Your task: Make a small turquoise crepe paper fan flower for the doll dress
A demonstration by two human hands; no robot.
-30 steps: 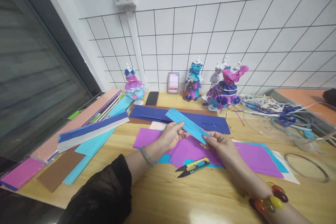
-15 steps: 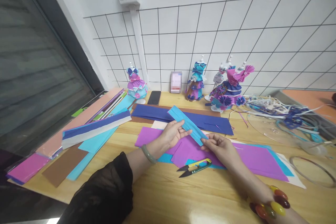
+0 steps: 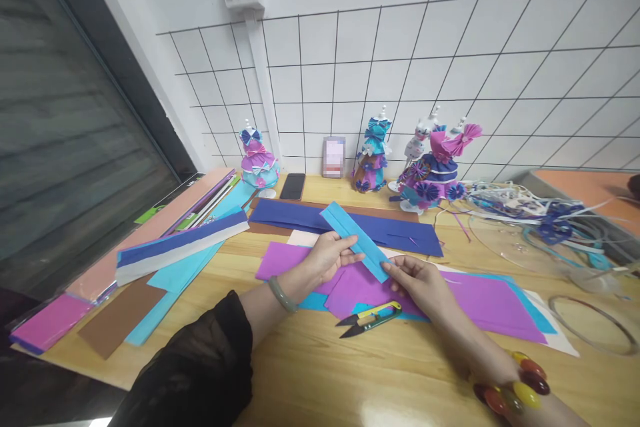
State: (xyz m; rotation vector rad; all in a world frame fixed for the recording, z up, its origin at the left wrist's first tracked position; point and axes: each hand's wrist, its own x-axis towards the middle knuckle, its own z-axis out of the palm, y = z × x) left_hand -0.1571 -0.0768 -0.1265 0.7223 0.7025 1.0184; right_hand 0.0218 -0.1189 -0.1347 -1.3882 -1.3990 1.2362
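Note:
A folded strip of light blue crepe-like paper (image 3: 356, 240) is held slantwise above the table between both hands. My left hand (image 3: 330, 257) pinches its left edge near the middle, thumb on top. At the lower right end, my right hand (image 3: 417, 280) grips the strip between thumb and fingers. Beneath the hands lie purple paper sheets (image 3: 493, 303) over blue and pale ones. Yellow-and-black thread snips (image 3: 370, 320) rest on the wood just below the purple paper. A dark blue folded sheet (image 3: 295, 217) lies behind the hands.
Small dress forms in paper dresses (image 3: 260, 163) stand along the wall, with a phone (image 3: 293, 187) lying between them. Paper strips and packs (image 3: 183, 243) cover the left side. Tangled ribbons (image 3: 530, 207) and a thin ring (image 3: 593, 325) lie at right.
Both hands keep hold of the blue strip in nearly the same place. My left thumb has shifted slightly right across it, and the strip's surface looks flatter.

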